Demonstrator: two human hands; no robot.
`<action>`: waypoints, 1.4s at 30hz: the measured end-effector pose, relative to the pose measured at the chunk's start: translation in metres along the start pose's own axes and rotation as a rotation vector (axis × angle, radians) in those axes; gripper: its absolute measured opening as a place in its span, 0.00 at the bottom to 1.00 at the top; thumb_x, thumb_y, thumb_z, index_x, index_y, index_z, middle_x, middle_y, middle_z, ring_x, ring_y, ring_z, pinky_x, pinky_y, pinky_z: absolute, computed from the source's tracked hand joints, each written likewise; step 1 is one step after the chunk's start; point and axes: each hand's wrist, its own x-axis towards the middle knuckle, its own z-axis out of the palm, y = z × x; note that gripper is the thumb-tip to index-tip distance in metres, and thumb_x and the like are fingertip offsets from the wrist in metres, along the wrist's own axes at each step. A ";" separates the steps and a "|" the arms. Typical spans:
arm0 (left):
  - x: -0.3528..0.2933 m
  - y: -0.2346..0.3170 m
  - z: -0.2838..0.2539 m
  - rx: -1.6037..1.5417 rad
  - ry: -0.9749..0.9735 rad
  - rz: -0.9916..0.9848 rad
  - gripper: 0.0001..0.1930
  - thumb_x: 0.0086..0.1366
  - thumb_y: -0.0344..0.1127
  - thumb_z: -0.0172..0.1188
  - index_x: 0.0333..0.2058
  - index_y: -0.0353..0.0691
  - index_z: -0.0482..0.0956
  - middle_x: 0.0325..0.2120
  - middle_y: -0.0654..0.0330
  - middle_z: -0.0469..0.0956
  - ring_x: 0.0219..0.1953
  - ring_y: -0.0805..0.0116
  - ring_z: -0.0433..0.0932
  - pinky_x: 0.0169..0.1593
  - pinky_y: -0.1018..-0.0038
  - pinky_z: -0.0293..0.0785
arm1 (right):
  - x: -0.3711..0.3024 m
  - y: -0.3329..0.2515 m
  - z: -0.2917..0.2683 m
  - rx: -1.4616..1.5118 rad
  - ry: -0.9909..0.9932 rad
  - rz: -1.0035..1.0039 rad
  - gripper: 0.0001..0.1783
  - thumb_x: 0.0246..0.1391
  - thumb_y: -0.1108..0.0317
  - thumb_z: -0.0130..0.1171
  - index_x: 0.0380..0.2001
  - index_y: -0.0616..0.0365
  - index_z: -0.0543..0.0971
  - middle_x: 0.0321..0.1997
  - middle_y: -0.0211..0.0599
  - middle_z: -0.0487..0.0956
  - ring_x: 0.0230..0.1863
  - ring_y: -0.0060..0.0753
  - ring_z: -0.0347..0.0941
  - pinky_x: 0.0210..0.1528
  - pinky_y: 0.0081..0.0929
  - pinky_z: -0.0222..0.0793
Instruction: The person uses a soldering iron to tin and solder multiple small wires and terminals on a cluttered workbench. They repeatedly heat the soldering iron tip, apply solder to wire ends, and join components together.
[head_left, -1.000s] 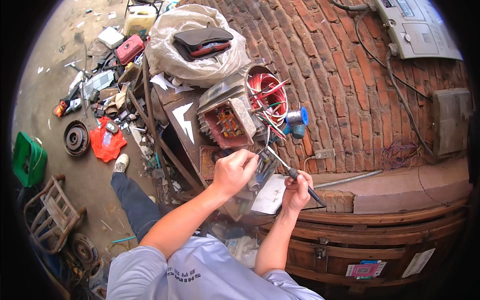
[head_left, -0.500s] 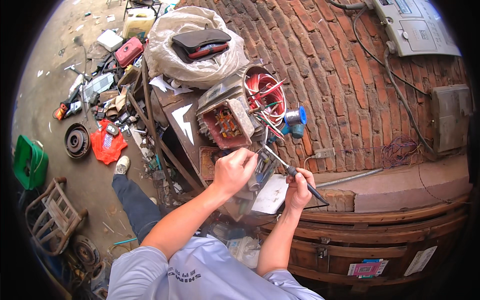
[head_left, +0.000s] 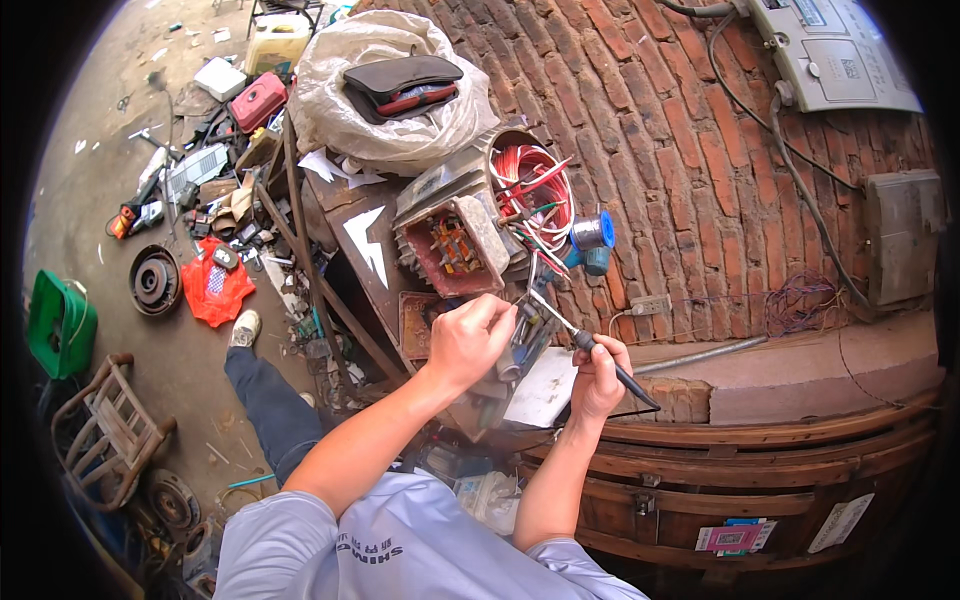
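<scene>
My right hand (head_left: 600, 378) is closed around the dark handle of a soldering iron (head_left: 626, 380), its pale tip pointing up and left. Close to that tip, my left hand (head_left: 470, 345) is closed in a pinch, and what lies between its fingertips is too small to make out. Just beyond both hands lies a grey electric motor (head_left: 420, 205) with an open red-lined terminal box (head_left: 450, 243). Red and white wires (head_left: 535, 190) coil at its round end, and some leads run down toward the iron's tip. A spool of silvery wire (head_left: 592, 232) stands right of the motor.
A pale sack with a black pouch (head_left: 403, 80) sits behind the motor. A brick wall (head_left: 640, 150) rises on the right, above a wooden cabinet (head_left: 740, 445). Scrap parts, a green bucket (head_left: 62, 325) and a small wooden stool (head_left: 110, 430) lie on the left floor.
</scene>
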 end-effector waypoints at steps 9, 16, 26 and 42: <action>0.002 -0.002 0.005 0.027 0.012 0.011 0.06 0.65 0.34 0.67 0.34 0.38 0.84 0.29 0.52 0.86 0.30 0.52 0.87 0.33 0.62 0.82 | 0.001 0.001 -0.002 -0.030 -0.007 0.007 0.12 0.62 0.71 0.63 0.44 0.68 0.80 0.32 0.41 0.80 0.30 0.30 0.77 0.36 0.28 0.74; 0.002 -0.003 0.006 0.032 0.034 0.015 0.06 0.65 0.34 0.68 0.33 0.38 0.84 0.28 0.52 0.86 0.29 0.52 0.87 0.32 0.62 0.82 | 0.002 0.003 -0.003 -0.021 -0.013 0.004 0.11 0.62 0.71 0.62 0.44 0.68 0.80 0.32 0.41 0.80 0.30 0.30 0.77 0.36 0.29 0.74; 0.005 -0.001 0.007 0.035 0.026 0.031 0.06 0.65 0.35 0.68 0.33 0.38 0.84 0.28 0.52 0.86 0.28 0.53 0.87 0.31 0.62 0.81 | 0.004 0.004 -0.003 -0.013 -0.017 0.006 0.11 0.62 0.72 0.61 0.44 0.69 0.79 0.32 0.41 0.80 0.31 0.30 0.76 0.36 0.29 0.74; -0.002 0.004 -0.003 -0.049 -0.040 0.009 0.08 0.68 0.27 0.66 0.43 0.30 0.80 0.37 0.50 0.86 0.35 0.61 0.87 0.41 0.69 0.84 | 0.004 0.005 -0.004 0.016 -0.017 0.011 0.12 0.62 0.71 0.62 0.44 0.69 0.79 0.31 0.42 0.80 0.30 0.31 0.76 0.36 0.29 0.73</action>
